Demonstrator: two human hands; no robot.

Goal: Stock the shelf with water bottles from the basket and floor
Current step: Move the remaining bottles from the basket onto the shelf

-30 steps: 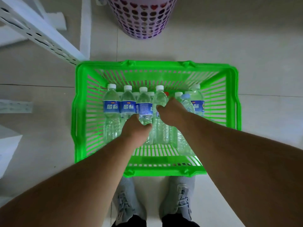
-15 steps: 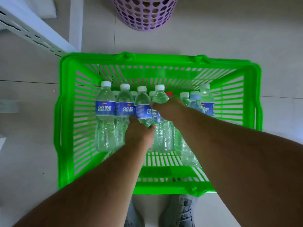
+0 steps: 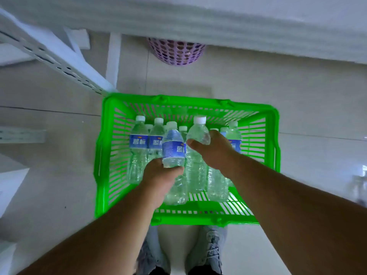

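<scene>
A green plastic basket (image 3: 103,155) stands on the floor in front of my feet, with several clear water bottles lying in it, white caps pointing away from me. My left hand (image 3: 160,177) grips the lower body of a blue-labelled bottle (image 3: 173,147), raised above the others. My right hand (image 3: 213,150) grips a second bottle (image 3: 198,132) round its middle, lifted with its cap highest. Two more blue-labelled bottles (image 3: 139,141) lie at the basket's left side.
A white shelf edge (image 3: 198,18) crosses the top of the view. A white perforated shelf post (image 3: 59,60) slants at the upper left. A purple perforated bin (image 3: 176,52) stands beyond the basket. More bottles, blurred, stand on the floor at the far right (image 3: 359,187).
Both hands have lifted their bottles up out of the row in the basket. My head has risen and tipped up, bringing the shelf edge into view.
</scene>
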